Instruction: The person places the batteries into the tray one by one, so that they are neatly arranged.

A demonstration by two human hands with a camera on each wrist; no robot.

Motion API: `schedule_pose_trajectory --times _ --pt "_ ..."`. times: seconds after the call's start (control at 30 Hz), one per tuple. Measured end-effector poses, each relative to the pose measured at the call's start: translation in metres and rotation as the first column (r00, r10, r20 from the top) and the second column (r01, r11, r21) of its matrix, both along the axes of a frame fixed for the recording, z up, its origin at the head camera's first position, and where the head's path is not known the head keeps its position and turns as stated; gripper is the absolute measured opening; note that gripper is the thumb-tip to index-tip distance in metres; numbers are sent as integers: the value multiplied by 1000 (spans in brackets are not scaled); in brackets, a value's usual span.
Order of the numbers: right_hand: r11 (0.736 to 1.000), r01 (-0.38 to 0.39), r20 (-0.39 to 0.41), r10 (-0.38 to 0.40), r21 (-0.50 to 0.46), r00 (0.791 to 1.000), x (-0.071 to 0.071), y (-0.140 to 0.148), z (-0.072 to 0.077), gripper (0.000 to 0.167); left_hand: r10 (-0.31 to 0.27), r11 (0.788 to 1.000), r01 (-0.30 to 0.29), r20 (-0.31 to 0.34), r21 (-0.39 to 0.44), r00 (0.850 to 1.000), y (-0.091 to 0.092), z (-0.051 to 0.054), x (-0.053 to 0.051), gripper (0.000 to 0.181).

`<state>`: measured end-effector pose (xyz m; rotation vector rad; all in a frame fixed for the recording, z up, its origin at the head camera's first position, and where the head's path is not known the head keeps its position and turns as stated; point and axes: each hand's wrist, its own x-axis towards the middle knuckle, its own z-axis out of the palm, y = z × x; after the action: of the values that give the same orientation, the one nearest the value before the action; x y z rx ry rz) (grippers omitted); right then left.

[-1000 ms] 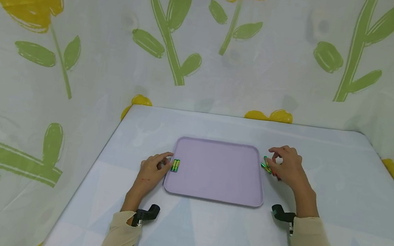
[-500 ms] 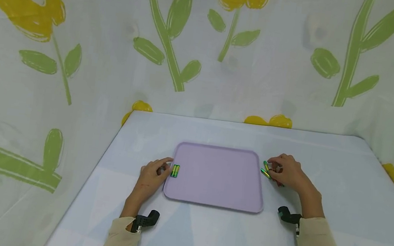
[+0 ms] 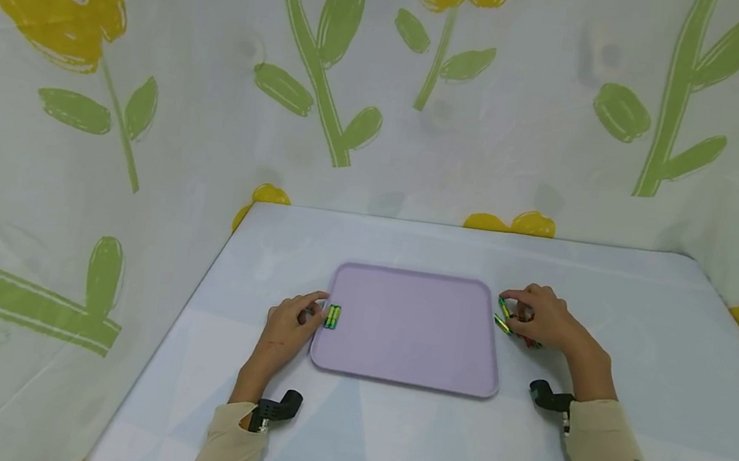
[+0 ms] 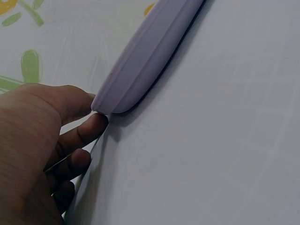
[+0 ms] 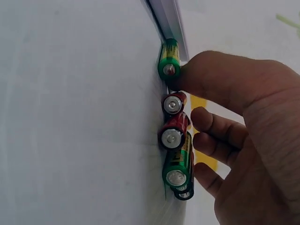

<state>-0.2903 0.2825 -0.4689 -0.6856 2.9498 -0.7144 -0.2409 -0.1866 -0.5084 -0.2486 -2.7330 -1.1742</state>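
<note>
Forefinger (image 3: 514,294) has stretched out from half-spread right grip (image 3: 546,318) by batteries (image 3: 503,325) at three o'clock of tray (image 3: 420,274), hold unclear, so I log no confirmed pick.

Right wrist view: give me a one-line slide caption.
Right hand with its thumb at a green battery, red batteries alongside and the lilac tray beyond.

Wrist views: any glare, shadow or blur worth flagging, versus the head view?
Right wrist: mild highlights on the end faces of the batteries, no washed-out glare, right hand dim. Left wrist: dark shadow hugging the tray, left hand dim too, tabletop low in detail. Head: even light, faint shadows, batteries too small for fine detail.
</note>
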Motion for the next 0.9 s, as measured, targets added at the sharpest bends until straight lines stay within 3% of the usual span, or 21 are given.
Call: schedule_pose_trajectory --times 0.1,0.4,0.63,0.9 --pt "1000 0 7 0 -17 1000 -1 1 0 39 -1 1000 1 3 -5 1000 0 1 -1 32" --pt "991 119 0 -119 -61 993 0 -2 7 41 -7 1000 7 -20 -10 1000 0 2 -2 31" --pt "985 105 -49 -112 -135 993 5 -17 10 39 -10 1000 10 -10 -1 1000 1 3 -3 31" --pt "976 89 -47 -100 -200 994 13 -45 14 37 -8 1000 8 -36 0 999 1 0 -1 31"
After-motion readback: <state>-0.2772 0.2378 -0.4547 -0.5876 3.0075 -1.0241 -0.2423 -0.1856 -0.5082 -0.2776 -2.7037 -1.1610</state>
